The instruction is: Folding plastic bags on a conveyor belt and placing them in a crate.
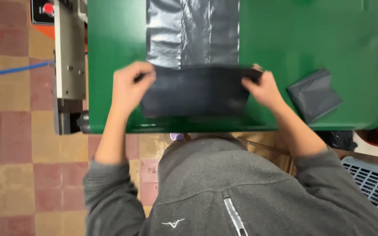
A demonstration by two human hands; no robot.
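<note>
head view. a long strip of grey plastic film (193, 30) lies flat down the middle of the green tabletop (294, 48), running from the far edge toward the person. its near end has been doubled back into a darker folded panel (195, 91), which sits just short of the tabletop's near edge. judged from how things lie, one fold is made at this end, while the rest of the strip beyond the panel is flat and unfolded (most of the length, as far as the frame shows).

the left hand (130, 85) is closed on the panel's left corner, fingers curled over the top edge and thumb tucked toward the film. the right hand (263, 87) is pinched on the panel's right corner, fingertips together over the bunched edge. both hands hold the panel taut between them, at the line where the panel meets the flat strip.

to the right of the panel, well apart from it and resting on the same tabletop, lies a small folded grey bag (315, 94), already a compact packet (a finished piece, by its look). left of the panel, past the tabletop's left edge, stands a grey metal machine frame (69, 61). below and right of the panel, off the tabletop, a grey slatted crate (372, 181) shows at the frame's corner.
</note>
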